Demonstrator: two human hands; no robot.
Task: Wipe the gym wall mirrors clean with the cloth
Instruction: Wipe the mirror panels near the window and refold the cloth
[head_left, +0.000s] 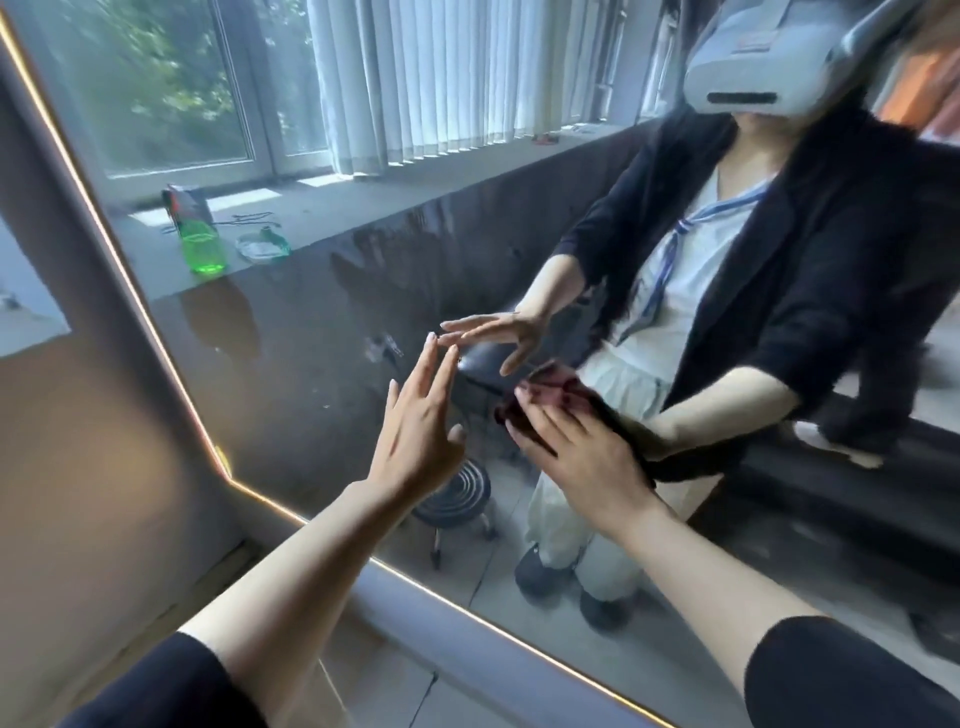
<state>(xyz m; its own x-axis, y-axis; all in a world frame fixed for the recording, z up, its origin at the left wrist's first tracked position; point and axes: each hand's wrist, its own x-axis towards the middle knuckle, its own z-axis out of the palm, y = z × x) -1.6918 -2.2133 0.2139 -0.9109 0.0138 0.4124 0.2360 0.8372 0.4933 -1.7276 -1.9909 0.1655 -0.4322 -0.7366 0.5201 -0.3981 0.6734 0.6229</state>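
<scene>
Daylight is the main source, entering through the large glazed window (171, 88) and the pale vertical slatted blinds (441, 78) reflected in the big frameless wall mirror (322, 291). It lays bright patches along the grey stone sill (332, 202), where a translucent green plastic bottle (203, 249) glows. A thin warm orange light strip (124, 280) runs along the mirror's edge. The lower room stays dim and muted. The glass shows hazy smears and streaks near its middle. Wide-angle distortion bends straight lines toward the borders. The beige wall (88, 415) at left is soft and unfocused, and the dark red cloth (550, 395) is slightly blurred.
</scene>
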